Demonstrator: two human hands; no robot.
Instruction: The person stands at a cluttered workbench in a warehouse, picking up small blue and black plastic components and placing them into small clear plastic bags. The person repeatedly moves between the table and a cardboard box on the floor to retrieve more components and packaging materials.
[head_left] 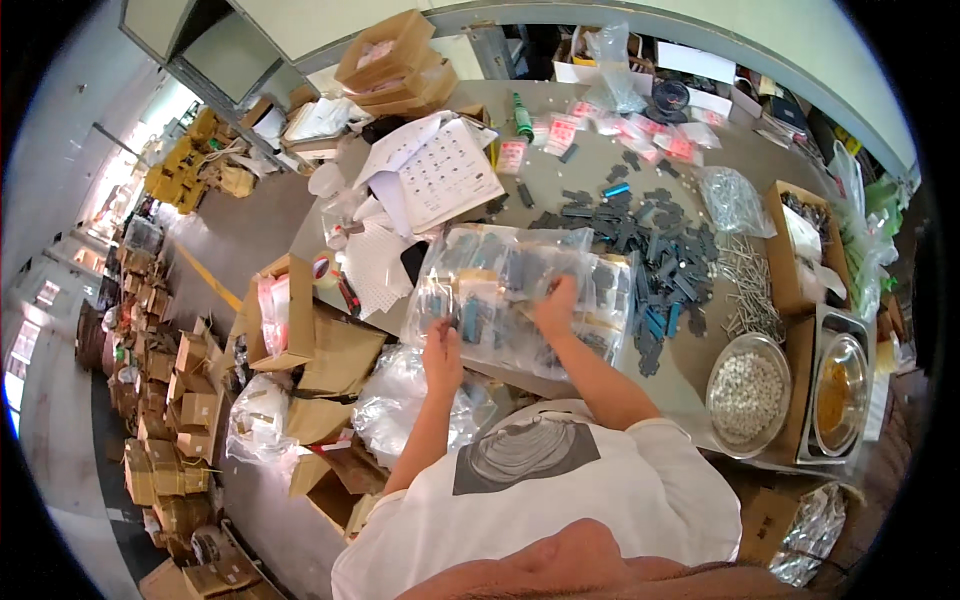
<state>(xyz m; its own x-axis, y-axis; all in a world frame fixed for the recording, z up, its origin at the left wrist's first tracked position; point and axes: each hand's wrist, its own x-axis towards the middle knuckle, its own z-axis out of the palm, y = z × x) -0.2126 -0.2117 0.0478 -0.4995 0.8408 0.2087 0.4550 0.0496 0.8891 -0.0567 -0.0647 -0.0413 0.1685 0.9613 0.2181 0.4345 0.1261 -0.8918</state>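
Note:
Several see-through plastic bags point(480, 330) with small dark and blue parts inside lie overlapped at the table's near edge. My left hand point(441, 358) is closed at the near left of this layer, its fingertips pinching the plastic. Farther right, my right hand point(555, 308) has its fingers curled together on a plastic bag point(530, 268) on top. Just beyond and to the right spreads a heap of dark grey and blue plastic pieces point(660, 245). A black phone point(413, 262) lies by the bags' left side.
Metal pins point(745, 290) lie right of the heap, above a steel bowl of white pieces point(748, 395). Another bowl point(838, 395) holds orange-brown bits. Paper sheets point(450, 175) and a green bottle point(522, 118) are at the back. Cardboard boxes point(280, 310) stand left.

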